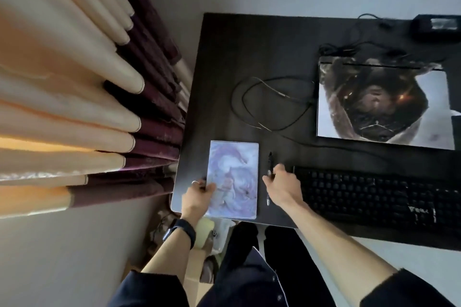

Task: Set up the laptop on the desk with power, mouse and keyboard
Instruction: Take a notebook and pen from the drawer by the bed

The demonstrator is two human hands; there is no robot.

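- Gripping the pastel notebook [233, 177] at its lower-left edge is the left hand [198, 194].
- A black pen [269, 177] is pinched by the right hand [282, 185], just left of the keyboard [374, 197].
- Closed laptop [384, 102] is parked farther back on the desk [262, 45], cable [249, 102] looped beside it.

Two bare forearms emerge from dark navy sleeves [409, 289] pushed back toward the elbows. The left wrist carries a black wristband [183, 230] with a dark rectangular face, and one of the fingers of the left hand [197, 195] bears a thin silvery ring [194, 182]. Dark trousers [239, 279] cover the legs below.
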